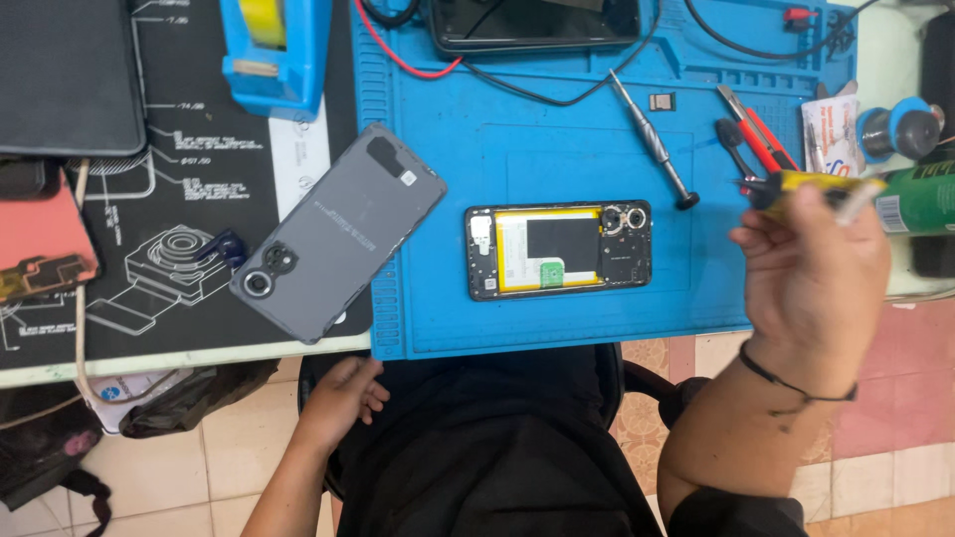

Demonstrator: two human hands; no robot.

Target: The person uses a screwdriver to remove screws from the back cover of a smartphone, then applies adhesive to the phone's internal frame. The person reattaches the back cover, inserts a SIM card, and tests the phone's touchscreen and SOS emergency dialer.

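An opened phone (559,250) lies face down on the blue work mat (468,149), its yellow battery and circuit boards showing. Its grey back cover (336,234) lies to the left, across the mat's edge. My right hand (811,283) is raised at the right, off the mat's corner, gripping a small yellow tube (811,186) with a black end. My left hand (340,398) rests below the table edge near my lap, fingers loosely curled, holding nothing.
A screwdriver (652,139), red-handled tweezers (756,134) and black and red wires lie on the mat's far part. A blue tape dispenser (274,50), a dark tablet (65,75) and a second phone (532,22) sit at the back. A green can (915,199) is at right.
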